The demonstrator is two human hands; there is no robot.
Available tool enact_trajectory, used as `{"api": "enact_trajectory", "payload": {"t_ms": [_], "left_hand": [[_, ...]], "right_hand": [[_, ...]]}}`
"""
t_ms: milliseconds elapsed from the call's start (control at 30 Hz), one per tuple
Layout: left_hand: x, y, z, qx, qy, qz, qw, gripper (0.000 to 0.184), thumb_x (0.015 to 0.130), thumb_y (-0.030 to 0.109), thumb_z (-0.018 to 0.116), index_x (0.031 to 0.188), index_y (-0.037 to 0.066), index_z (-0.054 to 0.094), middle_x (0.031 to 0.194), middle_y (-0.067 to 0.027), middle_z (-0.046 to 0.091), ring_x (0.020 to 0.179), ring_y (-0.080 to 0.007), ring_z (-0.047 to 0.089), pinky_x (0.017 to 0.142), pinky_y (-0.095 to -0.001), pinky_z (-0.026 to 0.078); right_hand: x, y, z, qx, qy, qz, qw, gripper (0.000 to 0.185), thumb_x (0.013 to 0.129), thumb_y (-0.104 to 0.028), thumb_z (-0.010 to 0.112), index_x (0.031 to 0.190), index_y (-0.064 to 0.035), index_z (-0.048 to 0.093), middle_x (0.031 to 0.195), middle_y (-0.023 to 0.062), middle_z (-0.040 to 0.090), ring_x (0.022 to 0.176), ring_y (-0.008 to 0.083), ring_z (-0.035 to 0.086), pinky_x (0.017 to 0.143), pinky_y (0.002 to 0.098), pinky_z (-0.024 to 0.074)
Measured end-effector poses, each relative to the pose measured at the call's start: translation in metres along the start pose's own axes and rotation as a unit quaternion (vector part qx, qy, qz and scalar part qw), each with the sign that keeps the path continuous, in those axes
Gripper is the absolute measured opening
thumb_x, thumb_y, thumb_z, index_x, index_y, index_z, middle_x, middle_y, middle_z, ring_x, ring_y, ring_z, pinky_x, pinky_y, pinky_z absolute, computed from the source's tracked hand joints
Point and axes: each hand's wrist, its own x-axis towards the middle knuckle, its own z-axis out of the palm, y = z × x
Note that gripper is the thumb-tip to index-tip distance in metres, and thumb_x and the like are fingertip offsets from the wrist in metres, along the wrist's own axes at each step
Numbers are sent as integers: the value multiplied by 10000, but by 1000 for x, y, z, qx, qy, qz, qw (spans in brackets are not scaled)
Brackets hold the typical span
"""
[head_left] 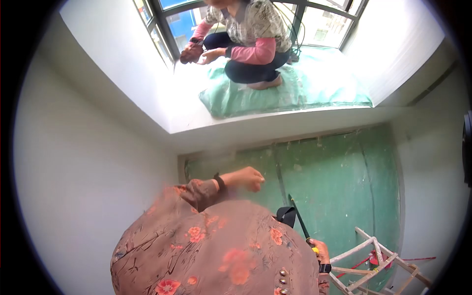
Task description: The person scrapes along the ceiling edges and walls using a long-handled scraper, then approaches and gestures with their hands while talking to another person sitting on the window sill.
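Observation:
My left hand (250, 179) reaches forward from a floral sleeve, a dark band at its wrist. Its fingers are curled into a loose fist over the green floor covering (324, 179), and nothing shows in them. Low on the right, my right hand (320, 250) is closed around a long, thin black tool (300, 217) with a yellow part at the grip. The tool's narrow end points forward and slightly left. A black strap or pouch (286, 215) lies beside it, against the floral shirt (221, 246).
Ahead, another person (250, 44) squats on a raised window sill spread with a green sheet (295, 98), holding a brownish object (191, 53). A wooden frame stand (364, 263) stands at lower right. White walls (88, 162) close in both sides.

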Motion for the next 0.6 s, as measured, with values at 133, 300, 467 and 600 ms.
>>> {"api": "enact_trajectory", "payload": {"t_ms": [133, 300, 467, 600], "left_hand": [[-1, 13, 9, 33, -29, -12, 999, 393, 867, 329, 527, 1039, -16, 604, 831, -73, 638, 744, -155, 594, 684, -299, 490], [0, 8, 13, 48, -18, -5, 999, 365, 855, 299, 536, 1034, -12, 607, 808, -90, 650, 731, -172, 623, 644, -303, 509], [-11, 0, 16, 45, 8, -13, 999, 329, 844, 265, 551, 1012, -10, 614, 786, -105, 657, 710, -186, 644, 604, -307, 527], [-11, -15, 11, 26, 19, -23, 999, 331, 846, 261, 541, 1015, -15, 611, 791, -103, 656, 712, -184, 641, 605, -301, 523]], "right_hand": [[-7, -12, 18, -32, -4, 1, 999, 195, 792, -129, 581, 924, 11, 551, 740, 143, 591, 549, 187, 575, 475, 310, 491], [5, -5, 29, -26, -9, -3, 1000, 228, 785, -91, 591, 977, 28, 553, 732, 134, 596, 550, 190, 576, 471, 294, 486], [30, 14, 27, -94, -87, -50, 990, 266, 771, -105, 631, 991, 40, 593, 799, 87, 624, 648, 140, 589, 565, 248, 483], [28, 12, 36, -107, -66, -44, 991, 295, 771, -123, 640, 1014, 39, 608, 869, 78, 640, 725, 110, 592, 627, 225, 473]]}}
